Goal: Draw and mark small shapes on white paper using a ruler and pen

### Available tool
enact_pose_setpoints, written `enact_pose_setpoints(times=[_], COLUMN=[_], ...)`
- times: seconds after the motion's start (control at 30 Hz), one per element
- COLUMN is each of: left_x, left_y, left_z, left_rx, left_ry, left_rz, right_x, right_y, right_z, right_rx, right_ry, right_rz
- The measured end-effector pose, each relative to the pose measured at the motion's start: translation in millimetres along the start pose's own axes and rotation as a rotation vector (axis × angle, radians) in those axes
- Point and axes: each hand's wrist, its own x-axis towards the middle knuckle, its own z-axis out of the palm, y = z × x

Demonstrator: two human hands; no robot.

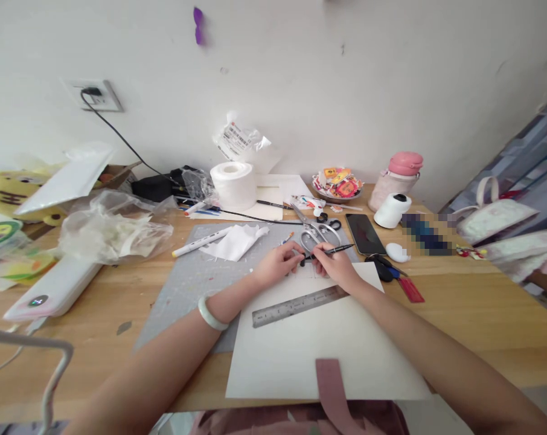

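Observation:
My right hand (330,263) is closed around a black pen (343,248), whose far end points out to the right. My left hand (280,264), with a pale bangle (211,314) on the wrist, has its fingers curled together close to the right one. A small dark piece (303,260) shows between the two hands at the left fingertips; its kind is unclear. Both hands are over the top edge of a white sheet of paper (310,344) bearing faint drawn lines. A steel ruler (296,306) lies slanted across the sheet. Scissors (310,229) rest just beyond my hands.
A grey cutting mat (187,290) lies under the paper. On it are a white marker (201,241) and crumpled tissue (237,241). A phone (364,234), thread spool (391,211) and pink bottle (398,178) stand right; a tissue roll (233,186) and plastic bag (117,229) sit left.

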Motion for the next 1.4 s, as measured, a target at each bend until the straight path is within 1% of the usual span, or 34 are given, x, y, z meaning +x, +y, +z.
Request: enact_pose_setpoints(times=[0.17, 0.37, 0.53, 0.6, 0.7, 0.93, 1.17, 1.4], left_x=[1, 2, 2, 3, 3, 0, 1, 2], left_y=[-1, -2, -4, -5, -4, 3, 4, 0], left_z=[0.9, 1.2, 1.9, 2.3, 2.5, 2.3, 3.0, 1.1], left_rx=[-0.007, -0.014, -0.005, 0.006, 0.041, 0.142, 0.178, 0.213], left_ry=[0.0, 0.001, 0.006, 0.009, 0.022, 0.08, 0.088, 0.141], left_rz=[-0.009, -0.006, -0.011, -0.016, -0.005, 0.099, 0.118, 0.115], right_x=[-1, 0, 1, 1, 3, 6, 7, 7], right_y=[1, 0, 0, 1, 3, 2, 4, 4], right_z=[0, -1, -1, -2, -3, -4, -5, -4], right_rx=[-0.02, -0.039, -0.019, 0.011, 0.074, 0.187, 0.189, 0.193], right_ry=[-0.023, -0.038, -0.063, -0.048, 0.015, 0.136, 0.136, 0.115], right_rz=[-0.003, 0.035, 0.03, 0.041, 0.054, 0.09, 0.084, 0.091])
